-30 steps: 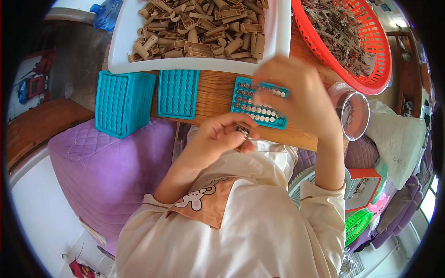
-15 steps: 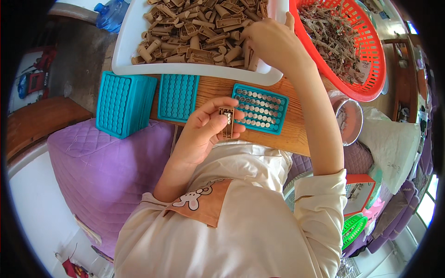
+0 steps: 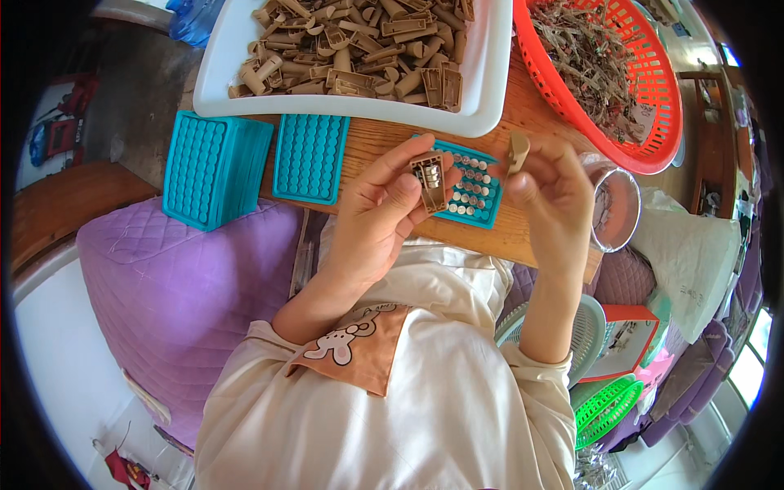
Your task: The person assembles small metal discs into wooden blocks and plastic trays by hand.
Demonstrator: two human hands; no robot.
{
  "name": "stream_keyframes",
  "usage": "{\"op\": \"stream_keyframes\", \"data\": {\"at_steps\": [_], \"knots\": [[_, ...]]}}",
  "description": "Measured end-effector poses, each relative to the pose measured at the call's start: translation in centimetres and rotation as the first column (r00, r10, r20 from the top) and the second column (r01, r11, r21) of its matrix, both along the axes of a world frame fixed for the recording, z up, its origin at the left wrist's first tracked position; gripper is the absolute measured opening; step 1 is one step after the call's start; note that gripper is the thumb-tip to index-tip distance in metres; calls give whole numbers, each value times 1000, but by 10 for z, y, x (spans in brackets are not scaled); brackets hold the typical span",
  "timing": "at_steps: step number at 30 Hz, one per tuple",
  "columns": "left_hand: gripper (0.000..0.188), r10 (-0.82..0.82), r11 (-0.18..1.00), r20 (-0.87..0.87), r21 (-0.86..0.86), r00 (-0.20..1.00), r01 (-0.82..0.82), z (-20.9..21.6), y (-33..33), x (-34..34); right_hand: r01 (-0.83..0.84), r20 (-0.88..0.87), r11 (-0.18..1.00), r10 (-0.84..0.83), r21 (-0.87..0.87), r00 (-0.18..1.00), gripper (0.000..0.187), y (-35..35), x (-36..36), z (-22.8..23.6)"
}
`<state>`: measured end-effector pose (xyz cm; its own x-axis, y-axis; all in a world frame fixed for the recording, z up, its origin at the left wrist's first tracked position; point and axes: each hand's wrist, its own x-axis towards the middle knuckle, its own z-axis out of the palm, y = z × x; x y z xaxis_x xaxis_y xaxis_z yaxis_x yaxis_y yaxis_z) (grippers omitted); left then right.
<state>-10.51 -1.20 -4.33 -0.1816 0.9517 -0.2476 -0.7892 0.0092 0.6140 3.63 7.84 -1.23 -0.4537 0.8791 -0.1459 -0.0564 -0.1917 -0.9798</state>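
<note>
Head view: right hand [image 3: 559,181] is newly pinching brown shell [image 3: 518,150], right of teal tray [image 3: 489,217]; left hand [image 3: 371,211] is gripping casing [image 3: 435,202], both now occupied.

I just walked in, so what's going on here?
The person's left hand holds an open case with silvery parts inside. The right hand holds a brown piece, apart from the case. Just beyond the hands, a teal tray of discs lies on the table, partly hidden; a white bin of brown pieces stands farther back.
</note>
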Motion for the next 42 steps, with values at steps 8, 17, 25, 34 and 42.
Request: {"op": "stream_keyframes", "data": {"at_steps": [8, 17, 25, 34, 42], "knots": [[42, 26, 987, -169, 158, 985, 1, -1, 3, 19, 70, -21, 997, -71, -36, 997, 27, -43, 10, -6], [36, 48, 977, -278, 212, 959, 13, -2, 1, 30, 220, 172, 914, -290, 341, 941, 23, -60, -3, -14], [33, 48, 983, -503, 176, 863, 48, 6, -3, 34, 228, 138, 898, -297, 376, 945, 24, -61, -2, -19], [36, 312, 913, -786, 404, 534, 62, -5, 3, 37, -99, 327, 836, -100, 540, 940, 19, -70, -9, -22], [32, 158, 944, -643, 322, 749, 77, -11, 6, 34, -102, 287, 866, -50, 490, 957, 24, -59, -12, -37]]}}
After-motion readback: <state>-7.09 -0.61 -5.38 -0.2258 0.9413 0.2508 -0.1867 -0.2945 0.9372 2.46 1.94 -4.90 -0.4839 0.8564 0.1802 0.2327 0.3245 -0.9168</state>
